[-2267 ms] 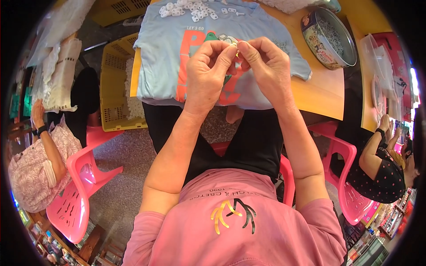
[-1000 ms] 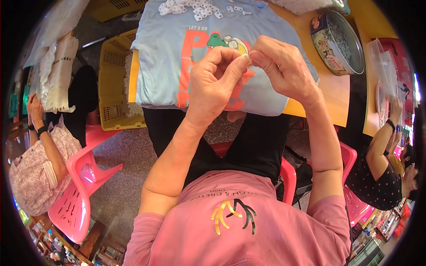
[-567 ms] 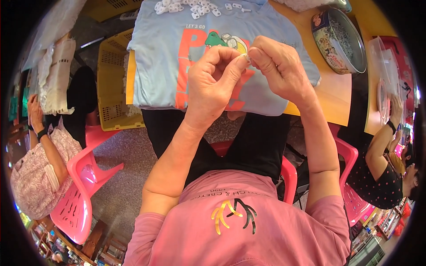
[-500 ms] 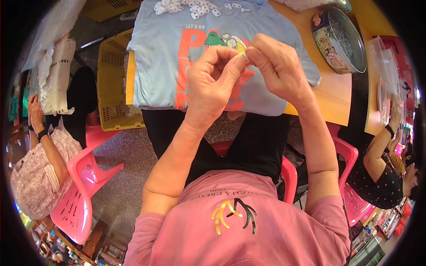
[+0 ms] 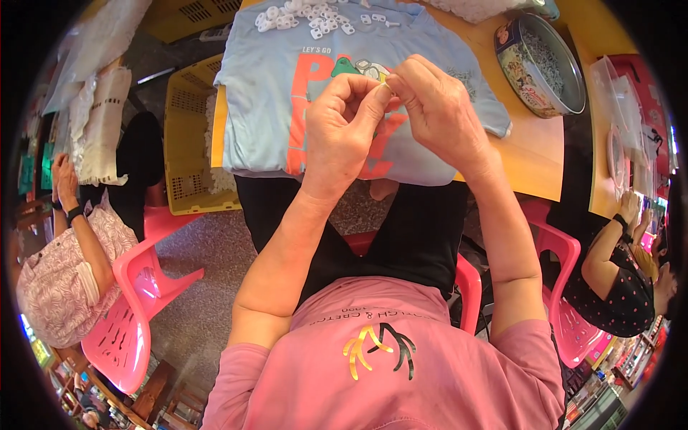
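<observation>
My left hand [image 5: 338, 129] is closed in a pinch on a small whitish piece [image 5: 387, 83], mostly covered by the fingertips. Against it press the closed thumb and fingers of my right hand [image 5: 443, 115]; whatever they grip is hidden. Both hands are held above a light blue T-shirt [image 5: 258, 136] with a red, green and white print, spread over the table. Beyond them, a pile of small white plastic pieces with holes [image 5: 290, 16] lies on the shirt, and a few sit apart to its right. Small grey bits [image 5: 462, 75] are scattered on the cloth near my right hand.
A round tin [image 5: 527, 79] of small grey metal-looking parts stands on the yellow table [image 5: 534, 154] at the right. Left of the table is a yellow crate [image 5: 188, 154]. Pink chairs [image 5: 132, 322] and people, one on the left [image 5: 68, 272] and others on the right [image 5: 616, 279], flank me.
Both hands have shifted slightly left, fingertips still together. The person on the right has lowered an arm a little. The view has turned slightly.
</observation>
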`<move>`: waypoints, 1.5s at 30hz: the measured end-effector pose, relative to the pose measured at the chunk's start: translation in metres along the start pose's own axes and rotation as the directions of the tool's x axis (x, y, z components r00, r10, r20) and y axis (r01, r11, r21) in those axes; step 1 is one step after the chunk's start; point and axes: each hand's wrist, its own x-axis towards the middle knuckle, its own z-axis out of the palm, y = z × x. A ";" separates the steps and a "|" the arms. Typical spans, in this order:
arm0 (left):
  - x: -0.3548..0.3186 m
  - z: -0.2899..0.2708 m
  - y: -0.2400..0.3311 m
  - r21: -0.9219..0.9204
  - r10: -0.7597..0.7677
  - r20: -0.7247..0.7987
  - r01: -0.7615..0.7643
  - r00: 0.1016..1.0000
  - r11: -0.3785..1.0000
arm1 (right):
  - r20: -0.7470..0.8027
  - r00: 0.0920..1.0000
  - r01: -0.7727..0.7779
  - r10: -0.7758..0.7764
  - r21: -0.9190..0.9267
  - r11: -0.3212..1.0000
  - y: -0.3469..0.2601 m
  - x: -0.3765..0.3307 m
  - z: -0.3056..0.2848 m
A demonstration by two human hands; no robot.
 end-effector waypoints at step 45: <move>0.002 -0.005 -0.002 0.023 -0.004 0.062 0.003 0.998 1.000 | 0.196 0.979 0.020 -0.058 0.194 0.981 0.012 0.003 -0.020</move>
